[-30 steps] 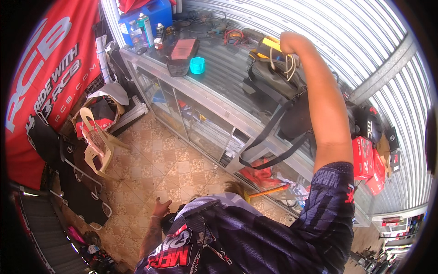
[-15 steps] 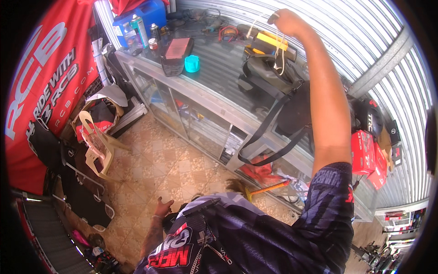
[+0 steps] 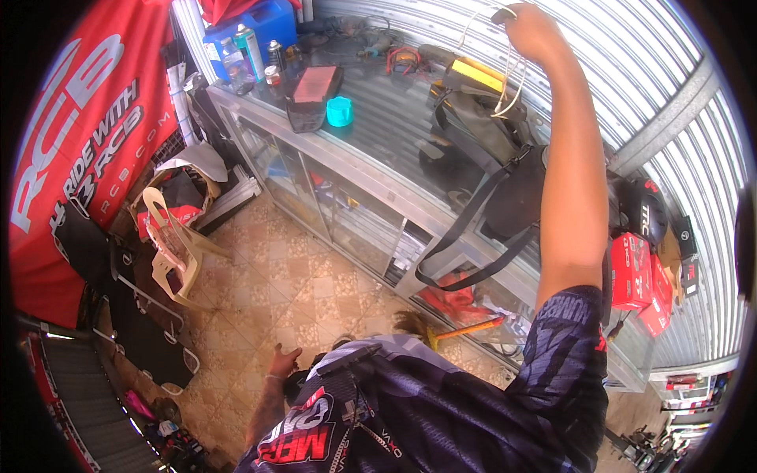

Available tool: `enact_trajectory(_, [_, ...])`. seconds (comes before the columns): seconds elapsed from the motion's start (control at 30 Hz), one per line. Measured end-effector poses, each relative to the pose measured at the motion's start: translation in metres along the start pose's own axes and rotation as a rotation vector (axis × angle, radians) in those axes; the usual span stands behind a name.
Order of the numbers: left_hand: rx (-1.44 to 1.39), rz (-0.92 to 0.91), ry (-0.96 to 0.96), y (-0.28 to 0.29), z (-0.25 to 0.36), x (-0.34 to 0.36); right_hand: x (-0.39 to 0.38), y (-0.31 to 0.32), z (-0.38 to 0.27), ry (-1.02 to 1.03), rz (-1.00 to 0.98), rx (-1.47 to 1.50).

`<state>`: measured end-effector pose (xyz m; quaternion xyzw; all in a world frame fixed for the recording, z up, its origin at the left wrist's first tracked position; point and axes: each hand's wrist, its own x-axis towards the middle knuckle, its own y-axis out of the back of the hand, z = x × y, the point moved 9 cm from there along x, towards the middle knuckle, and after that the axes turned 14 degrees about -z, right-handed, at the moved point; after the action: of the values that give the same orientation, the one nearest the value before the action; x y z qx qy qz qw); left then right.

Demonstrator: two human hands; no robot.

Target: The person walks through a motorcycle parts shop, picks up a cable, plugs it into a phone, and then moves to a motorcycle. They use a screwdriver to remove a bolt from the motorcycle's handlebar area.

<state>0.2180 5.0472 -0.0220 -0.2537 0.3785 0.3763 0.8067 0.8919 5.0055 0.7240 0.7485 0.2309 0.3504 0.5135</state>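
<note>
My right hand [image 3: 530, 33] is raised over the far right part of the glass-topped counter [image 3: 378, 150], its fingers closed on a thin white cord [image 3: 511, 105]. The cord hangs in loops below the fingers, near a yellow-and-black box [image 3: 478, 74]. Close beneath lie a dark grey bag [image 3: 487, 122] and a black bag [image 3: 516, 189], whose strap droops over the counter's front. Low beside my body, my left hand [image 3: 284, 361] has its fingers apart and holds nothing; tiled floor shows beyond it.
On the counter stand a turquoise cup-shaped piece [image 3: 339, 112], a dark tray with a reddish panel [image 3: 314, 87], spray cans [image 3: 248, 49] and a blue jug [image 3: 272, 24]. A beige plastic chair [image 3: 169, 256] is at left. Red boxes [image 3: 631, 272] sit at right; a broom [image 3: 465, 327] leans below.
My right hand has risen slightly and moved right, lifting the white cord away from the yellow-and-black box. My left hand stays low with its fingers apart.
</note>
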Motion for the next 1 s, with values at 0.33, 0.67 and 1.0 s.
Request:
enact_trajectory(0.33, [0.011, -0.016, -0.02, -0.009, 0.006, 0.001, 0.048, -0.034, 0.082, -0.402, -0.281, -0.506])
enact_trajectory(0.67, [-0.024, 0.022, -0.064, -0.008, 0.0, -0.002, 0.035, 0.032, 0.033, -0.315, -0.161, -0.544])
enact_trajectory(1.0, [0.033, 0.043, -0.063, -0.015, 0.003, -0.009, 0.032, -0.018, 0.006, -0.174, -0.205, -0.594])
